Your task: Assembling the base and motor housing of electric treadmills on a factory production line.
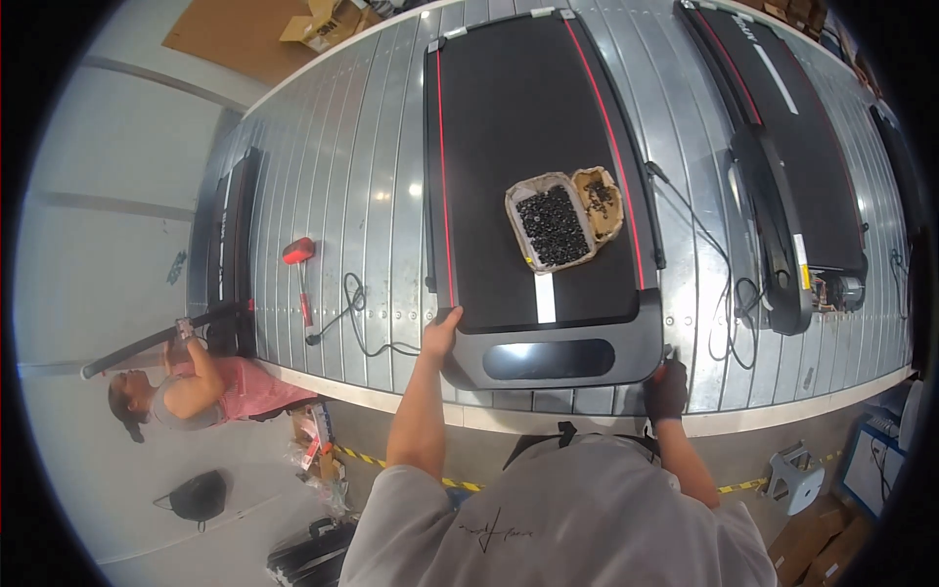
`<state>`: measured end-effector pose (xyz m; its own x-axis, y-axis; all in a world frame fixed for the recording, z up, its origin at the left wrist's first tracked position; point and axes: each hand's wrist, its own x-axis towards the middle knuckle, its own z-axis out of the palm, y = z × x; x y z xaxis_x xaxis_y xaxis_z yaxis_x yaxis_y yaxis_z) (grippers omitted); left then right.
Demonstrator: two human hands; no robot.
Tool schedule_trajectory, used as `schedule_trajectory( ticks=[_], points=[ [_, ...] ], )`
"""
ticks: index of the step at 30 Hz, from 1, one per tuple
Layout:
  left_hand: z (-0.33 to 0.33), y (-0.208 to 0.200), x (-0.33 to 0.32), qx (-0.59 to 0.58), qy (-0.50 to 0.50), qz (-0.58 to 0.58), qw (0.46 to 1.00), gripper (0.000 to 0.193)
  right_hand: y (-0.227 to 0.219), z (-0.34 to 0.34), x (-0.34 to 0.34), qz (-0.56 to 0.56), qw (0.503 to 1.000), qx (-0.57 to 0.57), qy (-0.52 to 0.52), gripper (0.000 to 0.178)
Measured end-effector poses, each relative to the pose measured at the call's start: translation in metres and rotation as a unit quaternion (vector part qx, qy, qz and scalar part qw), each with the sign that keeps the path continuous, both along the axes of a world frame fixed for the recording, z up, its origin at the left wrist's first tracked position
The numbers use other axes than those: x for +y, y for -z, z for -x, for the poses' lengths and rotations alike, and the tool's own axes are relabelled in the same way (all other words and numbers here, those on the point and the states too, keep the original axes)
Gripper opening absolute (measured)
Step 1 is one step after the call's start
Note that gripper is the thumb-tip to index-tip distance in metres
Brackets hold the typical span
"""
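A black treadmill (518, 127) with red side lines lies flat in front of me, its dark display panel (550, 359) at the near end. My bare left hand (443, 331) grips the near left corner, thumb on top and fingers down the side. By the near right corner is my right hand (667, 389), in a dark glove. It is closed, and a small piece sticks up from it; what it holds is too small to tell. A lined box of small black parts (553, 227) sits on the treadmill's belt beside an opened brown bag (599, 201) with more parts.
The treadmill lies on a metal slatted conveyor (381, 196). A red mallet (299, 256) and a black power cord (357, 293) lie to its left. Another treadmill (782, 127) stands right. At far left a co-worker (210, 386) handles a dark bar. A grey step stool (794, 479) stands lower right.
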<state>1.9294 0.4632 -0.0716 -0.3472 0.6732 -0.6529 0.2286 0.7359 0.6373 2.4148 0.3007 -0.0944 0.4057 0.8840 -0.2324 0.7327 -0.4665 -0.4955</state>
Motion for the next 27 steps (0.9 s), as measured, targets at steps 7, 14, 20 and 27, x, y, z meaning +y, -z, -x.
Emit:
schedule_trajectory(
  ticks=[7,14,20,27],
  points=[
    [-0.052,-0.001,-0.035,0.092,0.009,-0.028,0.995,0.078,-0.032,-0.068,-0.079,0.168,0.984,0.038,0.046,0.039],
    [-0.201,-0.017,-0.089,0.072,0.114,-0.006,0.991,0.072,-0.113,-0.114,-0.163,0.033,0.762,0.564,0.316,0.026],
    [-0.277,-0.111,-0.052,0.272,0.613,0.132,0.729,0.072,-0.064,-0.158,-0.178,-0.137,0.494,0.831,0.215,0.031],
    [-0.361,-0.086,0.108,0.156,0.435,-0.42,0.781,0.022,-0.119,-0.151,-0.143,-0.098,0.562,0.799,0.19,0.051]
  ],
)
